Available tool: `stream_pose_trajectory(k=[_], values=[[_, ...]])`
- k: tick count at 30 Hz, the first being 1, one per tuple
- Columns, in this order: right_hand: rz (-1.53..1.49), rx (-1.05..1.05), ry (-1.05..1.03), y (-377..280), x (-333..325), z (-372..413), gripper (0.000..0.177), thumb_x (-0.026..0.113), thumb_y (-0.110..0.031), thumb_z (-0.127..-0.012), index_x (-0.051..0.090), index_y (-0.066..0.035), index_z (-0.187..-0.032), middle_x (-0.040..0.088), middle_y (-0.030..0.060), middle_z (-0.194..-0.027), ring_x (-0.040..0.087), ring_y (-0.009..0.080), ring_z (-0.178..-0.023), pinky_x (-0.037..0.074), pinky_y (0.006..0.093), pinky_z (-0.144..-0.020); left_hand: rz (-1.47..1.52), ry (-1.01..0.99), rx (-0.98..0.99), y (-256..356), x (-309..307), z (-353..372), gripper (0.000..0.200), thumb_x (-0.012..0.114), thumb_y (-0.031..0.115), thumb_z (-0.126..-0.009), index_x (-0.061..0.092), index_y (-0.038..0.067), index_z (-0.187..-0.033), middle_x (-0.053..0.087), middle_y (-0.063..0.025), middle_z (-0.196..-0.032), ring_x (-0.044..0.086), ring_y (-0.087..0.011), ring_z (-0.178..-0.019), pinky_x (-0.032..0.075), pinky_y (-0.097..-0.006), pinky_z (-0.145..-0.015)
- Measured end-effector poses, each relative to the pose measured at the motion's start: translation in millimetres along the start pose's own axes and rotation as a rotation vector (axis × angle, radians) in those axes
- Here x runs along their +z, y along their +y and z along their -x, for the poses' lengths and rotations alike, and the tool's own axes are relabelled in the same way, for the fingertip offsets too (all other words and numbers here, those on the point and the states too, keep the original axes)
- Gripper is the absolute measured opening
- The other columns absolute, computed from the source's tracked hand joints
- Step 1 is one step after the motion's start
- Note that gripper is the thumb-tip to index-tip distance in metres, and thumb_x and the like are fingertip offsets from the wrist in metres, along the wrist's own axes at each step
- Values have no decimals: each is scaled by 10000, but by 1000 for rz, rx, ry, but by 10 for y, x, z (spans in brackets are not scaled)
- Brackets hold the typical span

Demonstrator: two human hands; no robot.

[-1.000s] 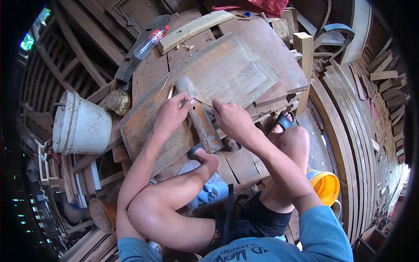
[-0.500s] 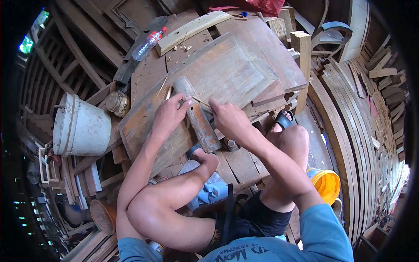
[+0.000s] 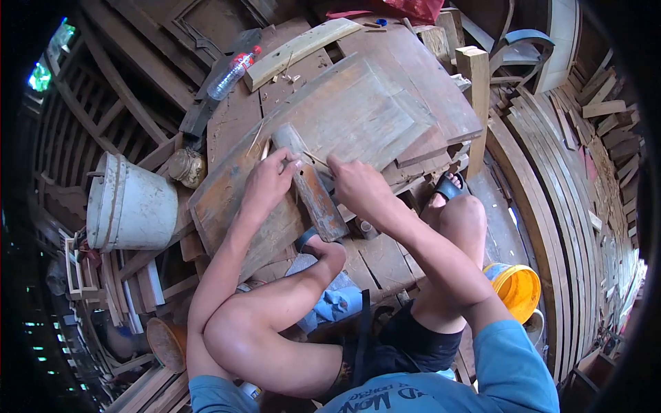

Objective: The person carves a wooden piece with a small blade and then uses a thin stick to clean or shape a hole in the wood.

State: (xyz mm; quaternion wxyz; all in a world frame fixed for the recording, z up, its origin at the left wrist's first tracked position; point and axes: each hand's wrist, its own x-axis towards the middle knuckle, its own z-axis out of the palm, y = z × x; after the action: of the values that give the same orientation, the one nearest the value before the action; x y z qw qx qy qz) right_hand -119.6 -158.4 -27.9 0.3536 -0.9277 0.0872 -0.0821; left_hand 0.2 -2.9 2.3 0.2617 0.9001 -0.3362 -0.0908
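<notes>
As left hand (image 3: 265, 184), right hand (image 3: 358, 189) pinch one sliver (image 3: 317, 160): one block (image 3: 322, 206) beneath.

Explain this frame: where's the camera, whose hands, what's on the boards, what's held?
No machine here: a person works with bare hands. The one camera sits on their head and looks down, so you see their own arms and knees. Its fisheye lens bends the edges. They sit among wooden planks with a large wooden panel in front. A narrow wooden block lies on it. The left hand rests on the block. The right hand is closed on a thin wood sliver that runs toward the left hand; whether the left pinches it is unclear. Around them are a white bucket, a plastic bottle and a yellow bucket.
</notes>
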Motion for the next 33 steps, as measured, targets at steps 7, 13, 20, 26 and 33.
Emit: stream_pose_trajectory(k=[7, 13, 20, 26, 33], values=[[4, -48, 9, 9, 6, 77, 200, 502, -48, -834, 529, 41, -1011, 644, 276, -742, 661, 451, -733, 536, 522, -636, -6, -25, -64, 87, -54, 10, 197, 649, 197, -918, 627, 21, -1006, 545, -84, -642, 466, -137, -612, 418, -332, -603], [-5, -39, 9, -7, 36, 86, 200, 506, -56, -834, 527, 40, -1009, 644, 284, -763, 663, 451, -749, 539, 517, -644, 3, 4, -21, 44, -55, 16, 192, 644, 184, -920, 625, 12, -1003, 570, -86, -674, 485, -132, -630, 427, -317, -614], [20, -21, 49, -59, 124, -56, 193, 519, -94, -868, 524, 51, -995, 651, 285, -778, 674, 439, -763, 547, 517, -634, 11, 31, 30, -74, 29, -37, 228, 635, 250, -913, 608, 33, -979, 589, -186, -676, 568, -330, -626, 439, -413, -613], [7, -6, 16, -107, 35, -55, 184, 522, -82, -864, 535, 62, -977, 658, 278, -783, 678, 436, -764, 554, 506, -632, 47, 29, 42, -148, 64, -62, 223, 630, 248, -917, 617, 42, -1000, 607, -195, -704, 605, -354, -672, 451, -420, -632], [57, -37, 30, -96, 16, 36, 171, 546, -96, -856, 551, 57, -932, 661, 271, -784, 684, 417, -744, 562, 479, -608, -1, -9, -33, -24, -9, -27, 226, 632, 247, -915, 630, 51, -1027, 623, -214, -746, 614, -393, -721, 458, -437, -651]])
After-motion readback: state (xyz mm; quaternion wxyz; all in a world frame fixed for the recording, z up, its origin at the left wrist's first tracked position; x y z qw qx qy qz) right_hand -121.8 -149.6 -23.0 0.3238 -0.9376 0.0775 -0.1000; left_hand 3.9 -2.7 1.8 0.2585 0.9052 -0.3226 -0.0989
